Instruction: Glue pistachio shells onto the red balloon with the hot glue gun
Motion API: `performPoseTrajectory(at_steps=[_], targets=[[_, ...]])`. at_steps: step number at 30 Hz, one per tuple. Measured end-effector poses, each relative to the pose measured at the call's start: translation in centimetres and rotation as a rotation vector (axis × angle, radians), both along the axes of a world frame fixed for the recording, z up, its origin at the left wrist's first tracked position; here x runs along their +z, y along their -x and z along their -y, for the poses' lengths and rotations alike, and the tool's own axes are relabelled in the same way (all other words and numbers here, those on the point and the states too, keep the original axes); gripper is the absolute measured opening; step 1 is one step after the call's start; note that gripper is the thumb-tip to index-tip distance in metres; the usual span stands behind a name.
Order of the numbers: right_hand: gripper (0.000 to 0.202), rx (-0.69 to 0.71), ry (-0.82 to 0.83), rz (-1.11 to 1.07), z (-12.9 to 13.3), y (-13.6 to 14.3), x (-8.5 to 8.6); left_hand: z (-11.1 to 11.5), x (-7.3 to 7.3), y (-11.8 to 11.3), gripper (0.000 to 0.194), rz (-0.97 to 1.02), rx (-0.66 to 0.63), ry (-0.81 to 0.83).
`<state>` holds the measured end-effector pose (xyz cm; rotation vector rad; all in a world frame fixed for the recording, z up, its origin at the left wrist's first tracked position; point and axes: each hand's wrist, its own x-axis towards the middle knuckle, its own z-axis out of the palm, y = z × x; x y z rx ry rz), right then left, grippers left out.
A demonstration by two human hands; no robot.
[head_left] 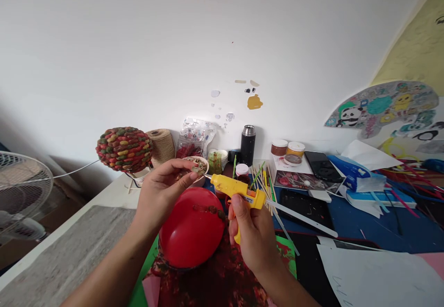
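Note:
My left hand [163, 182] pinches a small greenish shell-like piece [199, 169] between thumb and fingertips. In my right hand [251, 228] is a yellow hot glue gun [239, 189], its nozzle pointing left and close to the piece. A clear glue stick [301, 217] sticks out of the gun's back end. Below both hands sits a glossy red bowl [190, 233], with a short row of reddish and green lumps [209, 210] on its surface. Behind my left fingertips, a small tub [205, 161] of similar pieces is partly hidden.
A lamp-like ball of coloured lumps [124, 150] and a twine spool [162, 145] stand at the left. Further right are a black flask [248, 145], paint jars [294, 149], wooden sticks [267, 182] and a phone [322, 167]. A fan [22, 196] stands beyond the table's left edge.

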<state>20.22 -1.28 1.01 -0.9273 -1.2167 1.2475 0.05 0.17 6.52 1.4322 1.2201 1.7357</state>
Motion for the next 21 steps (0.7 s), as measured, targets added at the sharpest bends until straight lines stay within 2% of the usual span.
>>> performPoseTrajectory(at_steps=[11,21], targets=[[0.082,0.040,0.023,0.048,-0.2,0.0,0.0,-0.2,-0.4,0.4,0.034,0.015,-0.004,-0.007],[0.082,0.016,0.041,-0.060,-0.2,0.0,0.4,-0.4,-0.6,1.0,0.032,-0.004,0.019,-0.003]])
